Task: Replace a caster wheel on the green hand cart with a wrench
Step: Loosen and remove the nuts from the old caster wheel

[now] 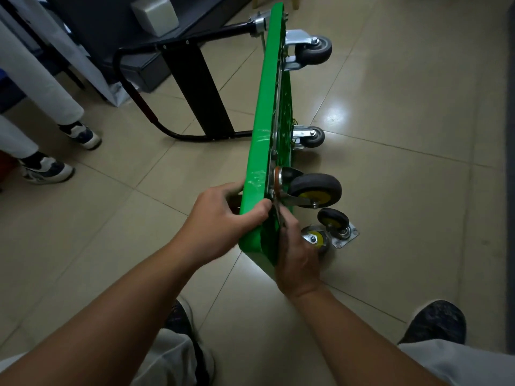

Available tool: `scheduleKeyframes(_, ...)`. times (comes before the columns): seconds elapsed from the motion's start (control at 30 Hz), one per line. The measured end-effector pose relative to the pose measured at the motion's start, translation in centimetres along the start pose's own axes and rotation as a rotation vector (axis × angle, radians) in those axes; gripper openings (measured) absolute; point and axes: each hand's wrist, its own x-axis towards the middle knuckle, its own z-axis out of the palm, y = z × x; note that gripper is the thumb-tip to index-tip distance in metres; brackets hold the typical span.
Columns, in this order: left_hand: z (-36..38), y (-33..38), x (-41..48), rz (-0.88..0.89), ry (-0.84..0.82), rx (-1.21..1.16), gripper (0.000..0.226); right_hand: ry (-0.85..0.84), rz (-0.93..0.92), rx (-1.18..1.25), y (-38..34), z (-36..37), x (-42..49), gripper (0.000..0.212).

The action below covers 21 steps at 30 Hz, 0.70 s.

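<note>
Green hand cart (264,107) is tipped on its side on the tiled floor (404,135), wheels facing right, black handle (145,112) out to the left. Left hand (223,218) has its fingers clamped over the deck's near edge. Right hand (298,260) has its fingers curled round a wrench (278,214), the tool's head at the mounting plate of the yellow-hub caster (315,190). The head itself is blurred. Loose caster (333,220) lies on the floor just beside the cart's near end. A bystander's sneakers (80,133) are well off to the left.

tiled floor (404,93) | bystander's sneakers (80,135) at left | grey box (154,13), maybe plastic, behind
</note>
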Motion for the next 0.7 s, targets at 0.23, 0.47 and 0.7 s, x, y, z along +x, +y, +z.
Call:
scheduleKeyframes(0.23, -1.3, -0.2, 1.7, -0.003, 0.019, -0.063, 0.015, 0.024, -0.095, -0.067, 2.0, 2.4, 3.1, 0.049)
scheduleKeyframes(0.47, -1.1, -0.3, 1.9, 0.03, 0.046, -0.062, 0.02, 0.021, -0.094, -0.149, 1.2, 1.9, 3.6, 0.039)
scheduleKeyframes(0.7, -1.3, 0.1, 2.0, 0.033, 0.039, 0.013, 0.053, -0.469, 0.188, -0.364, -1.1, -5.7, -0.1, 0.032)
